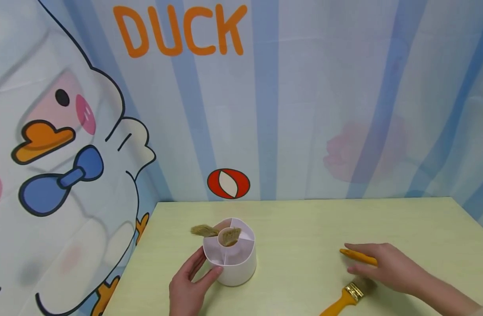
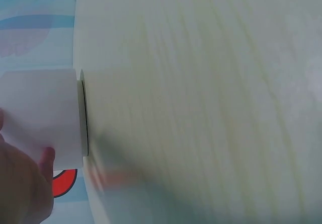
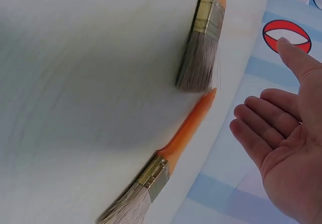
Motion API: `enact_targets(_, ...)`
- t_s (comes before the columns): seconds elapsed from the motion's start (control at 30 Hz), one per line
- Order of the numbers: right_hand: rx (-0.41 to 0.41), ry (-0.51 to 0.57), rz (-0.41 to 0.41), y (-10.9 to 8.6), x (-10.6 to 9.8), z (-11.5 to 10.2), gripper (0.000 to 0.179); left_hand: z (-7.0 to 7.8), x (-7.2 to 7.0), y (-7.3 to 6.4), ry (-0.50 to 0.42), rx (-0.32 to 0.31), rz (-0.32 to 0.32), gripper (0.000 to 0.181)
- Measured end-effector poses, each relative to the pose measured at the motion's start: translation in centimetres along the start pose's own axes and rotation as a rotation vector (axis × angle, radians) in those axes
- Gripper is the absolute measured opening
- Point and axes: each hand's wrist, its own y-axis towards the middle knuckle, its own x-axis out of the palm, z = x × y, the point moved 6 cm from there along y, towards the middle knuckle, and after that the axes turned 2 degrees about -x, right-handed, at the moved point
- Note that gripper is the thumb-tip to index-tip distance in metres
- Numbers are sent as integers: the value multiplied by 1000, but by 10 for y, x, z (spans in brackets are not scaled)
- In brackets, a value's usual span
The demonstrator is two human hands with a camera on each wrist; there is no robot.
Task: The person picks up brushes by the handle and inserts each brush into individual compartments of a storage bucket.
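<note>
A white round desk organizer, split into compartments around a central tube, stands on the table. Tan bristle tufts stick up out of it; what lies below them is hidden. My left hand grips its left side, thumb at the front and fingers around the back. Two paintbrushes with orange handles lie on the right. The nearer paintbrush has a gold ferrule. Over the farther paintbrush hovers my right hand, its thumb spread from its fingers, apart from the brush in the right wrist view.
The pale yellow table backs onto a striped blue cloth with a duck print at the left. A printed red and white ball shows just behind the table's back edge.
</note>
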Motion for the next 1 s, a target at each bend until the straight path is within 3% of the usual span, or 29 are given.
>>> enact_targets(0.27, -109, -113, -28, -18, 18, -9, 66, -1, 0, 1, 5, -19, 0, 78)
enact_targets(0.43, -88, -35, -159, -26, 38, -10, 70, -1, 1, 1, -9, -28, -5, 79)
enact_targets(0.77, -73, -144, -259, -29, 65, -8, 68, -2, 2, 2, -25, -31, 0, 78)
enact_targets(1.0, -125, -149, -220, -29, 70, -7, 65, -4, 3, 3, -38, -16, -4, 76)
